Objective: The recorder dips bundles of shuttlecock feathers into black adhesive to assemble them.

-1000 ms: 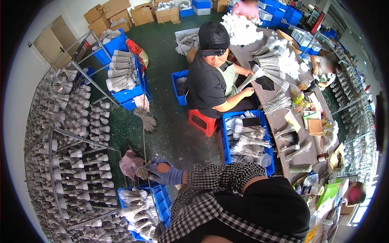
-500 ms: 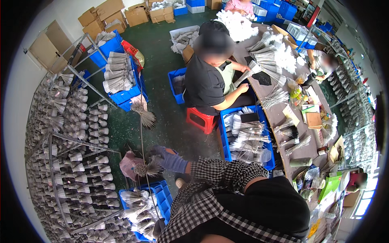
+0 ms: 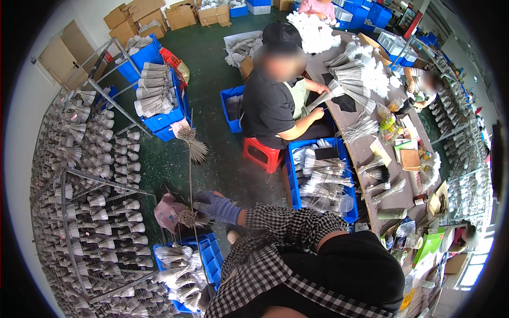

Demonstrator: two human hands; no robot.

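Note:
My right arm, in a black-and-white checked sleeve, reaches left across the view. Its gloved right hand [image 3: 220, 207], in blue-grey, is beside a thin upright rod [image 3: 190, 175]. The fingers extend to the rod, but their grip is blurred. A bundle of thin wires [image 3: 192, 218] sits against the rod just below the fingers. Another wire bundle [image 3: 194, 147] stands higher on the rod. At the lower edge a dark gloved left hand [image 3: 208, 294] is by the rod's lower end, mostly hidden by my checked apron; its fingers do not show.
Blue crates [image 3: 212, 259] of pale bundles stand below the hand. A pink bag-like thing [image 3: 170, 212] is left of the rod. Racks of bundles [image 3: 101, 233] fill the left. A person in black [image 3: 268, 100] sits on a red stool [image 3: 261, 156] at a long table [image 3: 371, 196].
My right hand has moved slightly left, its fingers now stretched to the rod. The rod and its upper wire bundle have shifted a little to the right.

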